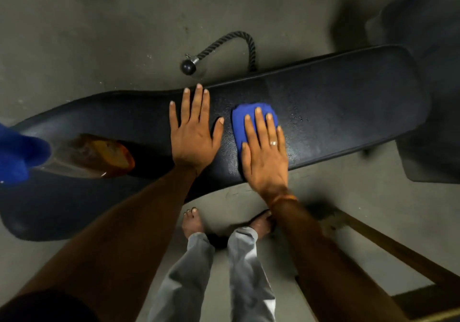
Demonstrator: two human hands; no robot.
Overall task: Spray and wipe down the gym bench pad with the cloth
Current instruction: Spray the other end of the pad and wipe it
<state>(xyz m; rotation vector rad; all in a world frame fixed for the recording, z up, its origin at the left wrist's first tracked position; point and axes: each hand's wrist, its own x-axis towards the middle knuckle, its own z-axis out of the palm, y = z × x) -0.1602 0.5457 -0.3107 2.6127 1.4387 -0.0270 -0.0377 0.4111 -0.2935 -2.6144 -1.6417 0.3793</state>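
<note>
A long black bench pad runs across the view from lower left to upper right, with fine spray droplets on its right half. My right hand lies flat, fingers straight, pressing a folded blue cloth onto the pad's middle. My left hand rests flat and spread on the pad just left of the cloth. A spray bottle with amber liquid and a blue top lies on the pad at the far left.
A black rope handle with a ball end lies on the concrete floor beyond the bench. My bare feet stand at the bench's near side. A wooden frame is at lower right, dark equipment at upper right.
</note>
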